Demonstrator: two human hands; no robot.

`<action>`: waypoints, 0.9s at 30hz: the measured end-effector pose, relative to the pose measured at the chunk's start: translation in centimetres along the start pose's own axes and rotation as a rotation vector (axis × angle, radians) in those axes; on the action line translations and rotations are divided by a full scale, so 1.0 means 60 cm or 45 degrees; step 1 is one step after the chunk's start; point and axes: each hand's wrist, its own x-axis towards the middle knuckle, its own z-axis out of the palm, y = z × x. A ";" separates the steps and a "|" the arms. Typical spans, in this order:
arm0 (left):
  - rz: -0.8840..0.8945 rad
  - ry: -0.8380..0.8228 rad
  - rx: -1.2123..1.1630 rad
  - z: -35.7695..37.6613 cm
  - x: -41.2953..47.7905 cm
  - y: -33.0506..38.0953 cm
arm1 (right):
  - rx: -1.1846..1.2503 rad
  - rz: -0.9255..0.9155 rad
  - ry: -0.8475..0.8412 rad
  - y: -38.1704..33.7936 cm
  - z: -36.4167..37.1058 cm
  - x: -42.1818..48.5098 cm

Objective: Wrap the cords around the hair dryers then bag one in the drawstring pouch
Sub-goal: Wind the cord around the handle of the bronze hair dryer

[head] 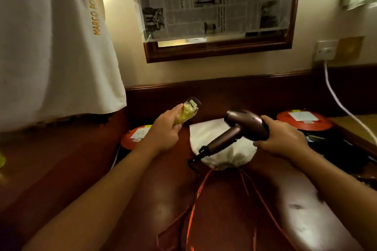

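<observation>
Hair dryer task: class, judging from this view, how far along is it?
Done: nothing visibly. In hand: right hand grips the hair dryer, its cord dangling unwrapped; left hand holds a bottle. Left: wrap the cord, bag a dryer in the pouch.

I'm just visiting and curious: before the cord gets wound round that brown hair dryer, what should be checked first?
1. Right grip wrapped round the hair dryer: ok.
2. Left grip free for winding: not ok, it holds a yellowish bottle.
3. Cord hanging loose from the handle: ok.
4. Cord unplugged: cannot tell, its far end is not visible.
5. Drawstring pouch close by: ok, on the desk under the dryer.
</observation>
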 end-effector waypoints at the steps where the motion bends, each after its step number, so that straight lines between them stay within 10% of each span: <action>1: 0.012 -0.015 0.001 0.022 0.025 0.001 | 0.008 0.011 -0.013 0.010 0.008 0.010; 14: -0.296 -0.292 -0.084 0.289 0.183 -0.065 | -0.236 0.029 -0.049 0.047 0.140 0.082; 23: -0.112 -0.096 -0.290 0.204 0.045 -0.027 | -0.038 -0.637 -0.115 -0.050 0.163 0.053; 27: -0.264 -0.384 -0.502 0.171 -0.071 0.001 | 0.024 -0.635 0.053 -0.034 0.184 0.049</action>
